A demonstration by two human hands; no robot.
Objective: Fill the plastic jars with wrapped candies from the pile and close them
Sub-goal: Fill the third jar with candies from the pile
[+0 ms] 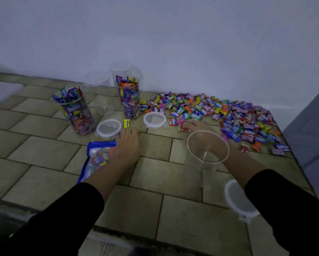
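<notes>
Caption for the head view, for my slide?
On the tiled floor, left hand and right hand reach for wrapped candies beside an empty jar; two filled jars wait uncapped.

Tan tiled floor (44, 150). Directly on it: pile of wrapped candies (219, 111) at right; left filled jar (75, 111) and right filled jar (130, 97), upright; empty clear jar (197, 161) nearest; left lid (108, 127), middle lid (154, 120), right lid (240, 200); blue candy bag (97, 159); 1 yellow candy (126, 123) between the first 2 lids.

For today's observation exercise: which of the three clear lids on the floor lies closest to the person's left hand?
The lid just beside the left hand, right of the leftmost filled jar; the other two lie farther right.
</notes>
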